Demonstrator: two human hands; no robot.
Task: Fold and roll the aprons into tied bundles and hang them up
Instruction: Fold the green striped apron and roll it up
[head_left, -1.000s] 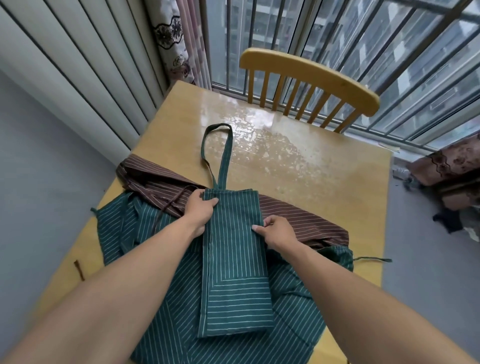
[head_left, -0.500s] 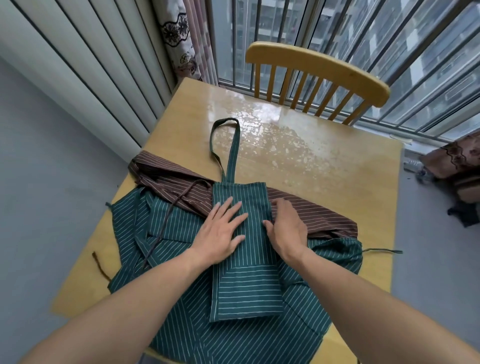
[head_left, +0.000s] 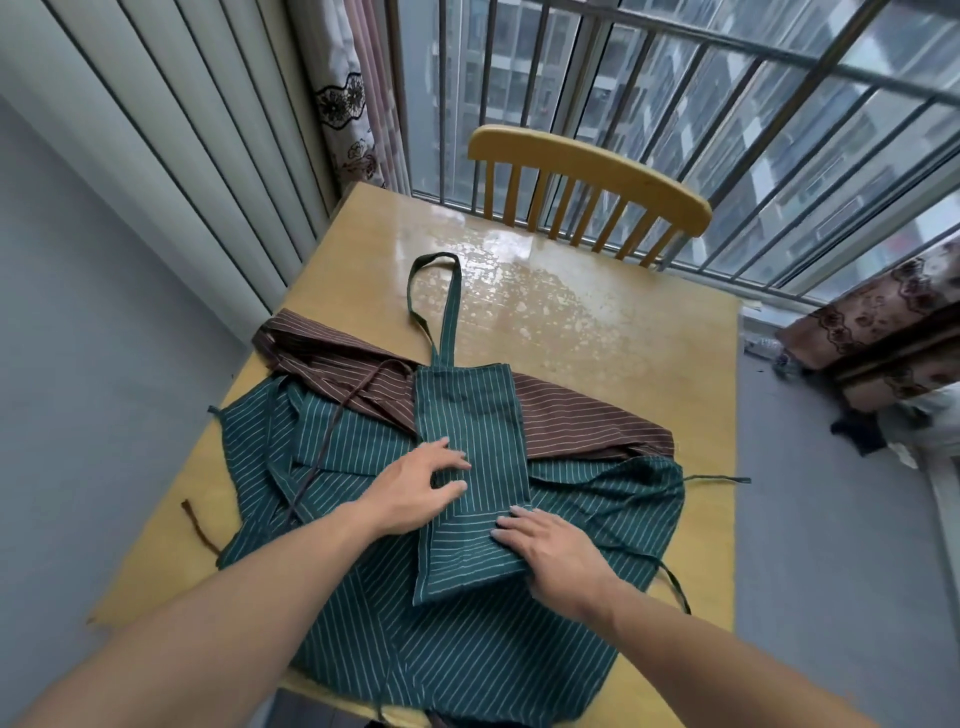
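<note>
You are looking through a single wide-angle camera worn on your head, facing forward and tilting down over the tabletop (head_left: 597, 332). It is sitting close above your forearms, taking in the near edge at the bottom and reaching as far as the chair (head_left: 587, 166) and window bars (head_left: 727, 93) beyond.

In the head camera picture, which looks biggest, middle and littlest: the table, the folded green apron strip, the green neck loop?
1. table
2. folded green apron strip
3. green neck loop
</note>
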